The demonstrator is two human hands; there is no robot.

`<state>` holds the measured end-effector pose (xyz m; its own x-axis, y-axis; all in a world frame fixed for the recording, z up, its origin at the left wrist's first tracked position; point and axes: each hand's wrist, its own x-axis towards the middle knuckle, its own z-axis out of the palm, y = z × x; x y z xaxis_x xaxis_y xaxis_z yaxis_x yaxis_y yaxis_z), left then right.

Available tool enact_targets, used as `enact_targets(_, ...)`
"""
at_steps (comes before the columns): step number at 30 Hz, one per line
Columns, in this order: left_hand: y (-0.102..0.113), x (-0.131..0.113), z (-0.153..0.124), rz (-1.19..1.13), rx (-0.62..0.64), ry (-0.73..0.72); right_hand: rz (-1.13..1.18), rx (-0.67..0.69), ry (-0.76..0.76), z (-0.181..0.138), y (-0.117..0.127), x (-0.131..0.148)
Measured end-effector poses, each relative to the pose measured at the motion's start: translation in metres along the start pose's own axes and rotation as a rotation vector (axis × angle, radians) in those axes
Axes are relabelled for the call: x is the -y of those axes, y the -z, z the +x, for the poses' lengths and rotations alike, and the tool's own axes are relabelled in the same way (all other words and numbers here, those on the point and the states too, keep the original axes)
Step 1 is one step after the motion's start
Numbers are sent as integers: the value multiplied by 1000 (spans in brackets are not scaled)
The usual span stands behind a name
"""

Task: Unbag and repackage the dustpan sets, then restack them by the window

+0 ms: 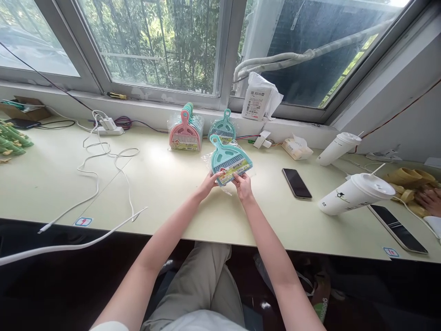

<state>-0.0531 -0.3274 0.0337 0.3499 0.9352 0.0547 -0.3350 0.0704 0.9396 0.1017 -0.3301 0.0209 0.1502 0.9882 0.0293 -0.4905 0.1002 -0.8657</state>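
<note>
Between my two hands I hold a mint-green toy dustpan and brush set (pixel 230 158) in clear plastic wrap, tilted with its handle up and to the left. My left hand (pixel 209 183) is closed on its lower left corner, thumb on the printed label. Closed on the lower right edge is my right hand (pixel 243 185), its thumb also in front. Behind it, a similar green dustpan set (pixel 223 127) leans by the window ledge. Left of that stands a stack of wrapped dustpan sets (pixel 185 133), a pink one in front.
White cables (pixel 98 179) sprawl over the table's left side. To the right are a black phone (pixel 296 183), a tissue pack (pixel 296 149), two white cups, the nearer cup (pixel 354 195) tilted in view, and another phone (pixel 396 227). Another person's hand (pixel 429 200) shows at the right edge.
</note>
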Motion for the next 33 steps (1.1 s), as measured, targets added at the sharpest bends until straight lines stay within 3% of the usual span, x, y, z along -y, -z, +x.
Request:
enact_targets(6, 2, 3, 4, -30, -19, -87, 0, -7, 1, -1, -2, 1)
enact_targets(15, 8, 11, 9, 76, -187, 50, 9, -16, -103, 0, -4, 0)
enact_targets(20, 10, 6, 10, 3, -180, 65, -44, 64, -218, 5, 5, 9)
enact_targets(22, 14, 3, 12, -50, -219, 70, -161, 31, -214, 7, 12, 13)
enact_targets(24, 21, 0, 13, -94, -290, 85, -387, -85, -104, 9, 20, 17)
enact_targets(27, 34, -3, 16, -153, -345, 132, -826, -209, 293, 9, 28, 21)
enact_targets(30, 43, -6, 16, -189, -289, 228, -1149, -119, 595, 9, 30, 21)
enact_targets(33, 48, -8, 15, -160, -190, 314, -1209, -7, 638, 12, 30, 19)
